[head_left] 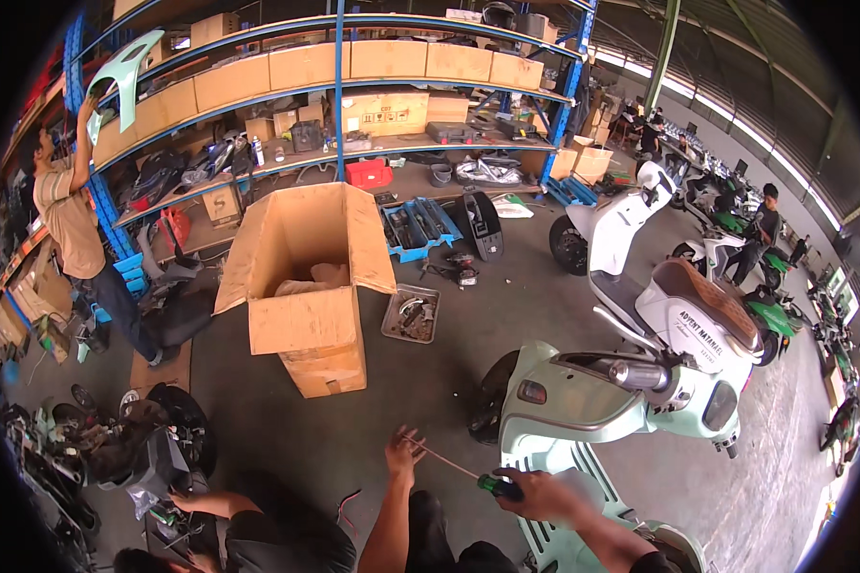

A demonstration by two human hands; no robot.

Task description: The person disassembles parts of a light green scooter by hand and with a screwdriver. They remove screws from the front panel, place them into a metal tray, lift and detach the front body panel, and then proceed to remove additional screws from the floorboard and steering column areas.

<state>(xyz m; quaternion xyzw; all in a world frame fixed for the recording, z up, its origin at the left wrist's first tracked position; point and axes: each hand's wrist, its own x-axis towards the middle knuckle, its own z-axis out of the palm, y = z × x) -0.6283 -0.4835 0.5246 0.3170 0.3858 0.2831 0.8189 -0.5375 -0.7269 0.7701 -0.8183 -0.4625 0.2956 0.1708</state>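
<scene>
Low in the frame, just right of centre: a long screwdriver (463,471) with a green and black handle, thin shaft slanting up to the left. Handle end wrapped in the right hand (535,494), fingers closed around it. Far end of the shaft pinched at the fingertips of the left hand (403,454), remaining fingers spread loosely; tip itself hidden behind those fingers. Both forearms entering from the lower edge, cut off by it.

Just right of the hands, a pale green scooter (602,401), front toward the left, its footboard running down under the right forearm and partly covered by it. Behind, toward the right middle, a white scooter (659,296) with a brown seat. More scooters at the far right, small and bent by the lens, hard to tell apart.

Up from the hands, at centre, an open cardboard box (306,286) on the concrete floor, flaps up, contents pale and unclear. Beside it a small tray of metal parts (412,315), pieces too small to name. Beyond, blue shelving (339,86) loaded with boxes.

Upper left: a person in a tan shirt (67,215) reaching up to a pale green body panel (124,72). Bottom left: another person's arm (210,501) by dark scooter parts (153,449), body mostly cut off.
</scene>
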